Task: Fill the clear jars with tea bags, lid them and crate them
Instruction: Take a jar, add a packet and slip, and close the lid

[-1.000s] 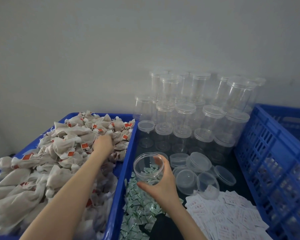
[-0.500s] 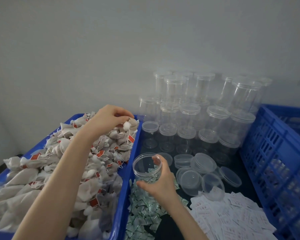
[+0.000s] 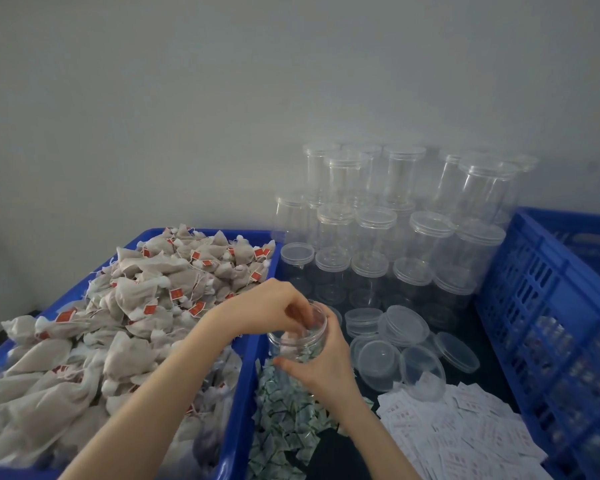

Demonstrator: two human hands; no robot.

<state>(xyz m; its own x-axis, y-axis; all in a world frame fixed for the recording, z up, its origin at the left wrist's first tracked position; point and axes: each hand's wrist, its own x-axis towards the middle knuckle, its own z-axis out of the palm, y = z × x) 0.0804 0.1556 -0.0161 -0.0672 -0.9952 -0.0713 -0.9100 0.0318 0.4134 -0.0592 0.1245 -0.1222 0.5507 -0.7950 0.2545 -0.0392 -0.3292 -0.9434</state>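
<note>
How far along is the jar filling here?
Early to midway. Done: some jars seem to sit in the crate, blurred. In hand: right hand holds an open jar, left hand fingers in its mouth. Left: stacked empty jars, loose lids, a tea bag pile.

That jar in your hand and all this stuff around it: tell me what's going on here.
A person is packing tea bags into clear jars. The right hand holds an open clear jar upright, and the left hand has its fingers at the jar's mouth, apparently dropping something in. The blue bin on the left is heaped with tea bags. Loose lids lie beside the jar, stacked lidded empty jars stand behind, and a blue crate is on the right.
</note>
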